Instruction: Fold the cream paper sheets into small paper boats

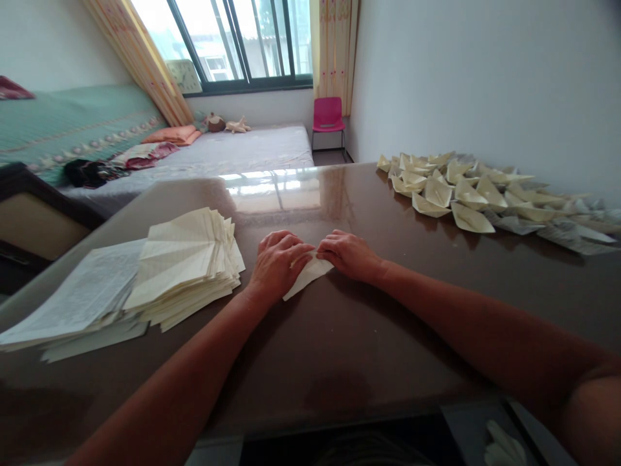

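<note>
At the centre of the frame, on my feed from the head camera, the person's left hand and right hand lie palm down, side by side, on a small folded piece of cream paper that lies flat on the glossy dark brown desk. Both hands have their fingers bent, and the fingertips meet over the paper's upper edge; I cannot tell whether they pinch it or only press it down. One pale corner of the paper sticks out below the left hand, toward the lower edge of the frame.

At centre left, just beside the left hand but not touching it, sits a thick fanned stack of cream folded sheets. It overlaps a lower stack of grey printed pages that runs to the left edge. At the right of the frame, well apart from the hands, a heap of cream folded paper boats spreads along the desk beside the white wall, with some grey printed ones at its far right end.

Beyond the desk, at upper left, I see a bed with a pale lilac cover, a pink plastic chair at upper centre, and a dark-framed window flanked by patterned curtains
</note>
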A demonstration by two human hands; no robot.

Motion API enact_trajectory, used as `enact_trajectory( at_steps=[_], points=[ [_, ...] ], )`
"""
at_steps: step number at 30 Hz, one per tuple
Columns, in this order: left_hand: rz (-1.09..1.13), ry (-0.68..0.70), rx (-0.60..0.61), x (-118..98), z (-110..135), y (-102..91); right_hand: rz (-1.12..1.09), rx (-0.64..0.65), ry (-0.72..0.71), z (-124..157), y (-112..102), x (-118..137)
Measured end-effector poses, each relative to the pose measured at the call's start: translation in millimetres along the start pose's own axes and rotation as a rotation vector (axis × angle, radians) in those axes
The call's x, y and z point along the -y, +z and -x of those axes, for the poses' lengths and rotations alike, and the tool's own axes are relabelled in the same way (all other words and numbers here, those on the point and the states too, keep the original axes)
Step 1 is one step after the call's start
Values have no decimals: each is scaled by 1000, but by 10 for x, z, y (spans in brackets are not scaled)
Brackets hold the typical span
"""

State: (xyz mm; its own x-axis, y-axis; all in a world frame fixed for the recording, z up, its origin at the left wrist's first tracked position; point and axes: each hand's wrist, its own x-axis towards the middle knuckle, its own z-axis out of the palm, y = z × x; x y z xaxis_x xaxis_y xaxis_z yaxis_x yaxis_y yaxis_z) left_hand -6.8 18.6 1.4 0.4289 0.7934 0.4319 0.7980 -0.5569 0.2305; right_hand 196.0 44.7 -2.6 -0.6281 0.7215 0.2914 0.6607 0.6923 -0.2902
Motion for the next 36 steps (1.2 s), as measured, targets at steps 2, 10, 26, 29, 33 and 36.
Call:
enact_trajectory(
  at_steps=[2, 10, 26, 29, 33, 36],
  points=[
    [-45, 37, 6, -28, 4, -20, 17, 5, -18, 1, -9, 25],
    [-83, 58, 62, -79, 5, -57, 120, 45, -67, 9, -27, 59],
    [85, -155, 43, 147, 28, -1, -160, -42, 106, -1, 14, -245],
    [163, -285, 36, 211, 23, -2, -269, -70, 144, -24, 31, -361],
    [194, -339, 77, 229, 15, -5, -338, -112, 158, -28, 37, -381],
    [275, -390, 79, 241, 8, -4, -361, -113, 157, -28, 33, -371]
  ],
)
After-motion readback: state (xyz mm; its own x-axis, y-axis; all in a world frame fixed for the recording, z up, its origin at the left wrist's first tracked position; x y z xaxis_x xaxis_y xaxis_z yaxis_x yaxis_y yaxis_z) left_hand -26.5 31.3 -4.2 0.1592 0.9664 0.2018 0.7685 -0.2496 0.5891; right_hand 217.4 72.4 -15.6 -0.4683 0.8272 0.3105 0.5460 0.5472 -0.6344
